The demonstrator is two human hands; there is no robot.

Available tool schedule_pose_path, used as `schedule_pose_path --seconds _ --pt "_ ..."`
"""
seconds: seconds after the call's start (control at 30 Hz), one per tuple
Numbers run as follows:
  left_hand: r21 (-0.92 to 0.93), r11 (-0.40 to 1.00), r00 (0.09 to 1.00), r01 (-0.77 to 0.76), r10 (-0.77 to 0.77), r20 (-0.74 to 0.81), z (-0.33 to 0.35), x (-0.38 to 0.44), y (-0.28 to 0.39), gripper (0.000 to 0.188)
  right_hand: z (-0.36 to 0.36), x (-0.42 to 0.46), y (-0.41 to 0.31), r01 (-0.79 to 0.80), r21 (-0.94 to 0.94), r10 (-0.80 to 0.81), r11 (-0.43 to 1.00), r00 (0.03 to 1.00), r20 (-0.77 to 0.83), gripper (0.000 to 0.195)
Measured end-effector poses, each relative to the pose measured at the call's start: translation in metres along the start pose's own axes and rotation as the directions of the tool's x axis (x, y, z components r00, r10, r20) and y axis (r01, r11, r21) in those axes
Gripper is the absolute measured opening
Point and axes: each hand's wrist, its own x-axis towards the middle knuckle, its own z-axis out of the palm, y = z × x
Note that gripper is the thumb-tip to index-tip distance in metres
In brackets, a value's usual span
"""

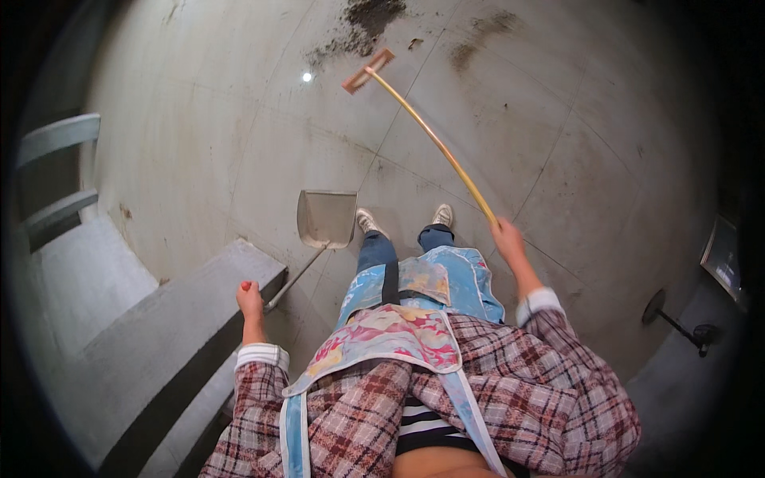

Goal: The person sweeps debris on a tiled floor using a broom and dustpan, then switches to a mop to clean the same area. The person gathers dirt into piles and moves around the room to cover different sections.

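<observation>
My right hand [511,242] grips the end of a long yellow handle [439,143], which looks curved in this view. At its far end is a broad pinkish-brown broom head [368,71] with jagged edges, close to a patch of dark loose dirt [373,18]. My left hand [250,302] is closed at the upper end of the long metal handle [297,276] of a dustpan, and a small red tip shows at the fist. The grey metal dustpan [327,218] is beside my left shoe, its wide edge facing away from me.
The concrete floor [287,143] bears a dark smear [484,39] and a small brown scrap [415,43]. A grey bench-like slab [179,310] runs along my left, with a pale chair [89,251] beyond. A dark round-based stand [654,306] and a framed panel [722,257] are at right.
</observation>
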Motion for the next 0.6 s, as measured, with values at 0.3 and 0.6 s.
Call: schedule_pose_path --seconds 0.3,0.6 --pt "-0.027 0.996 0.997 0.08 -0.079 0.019 0.021 0.001 0.007 0.01 -0.071 -0.281 0.177 -0.307 -0.159 0.322 0.938 0.944 0.076 0.029" --pt "0.165 0.986 0.997 0.007 -0.02 0.077 0.041 0.027 0.017 0.009 0.002 -0.182 0.166 -0.198 -0.249 0.237 0.948 0.961 0.14 0.034"
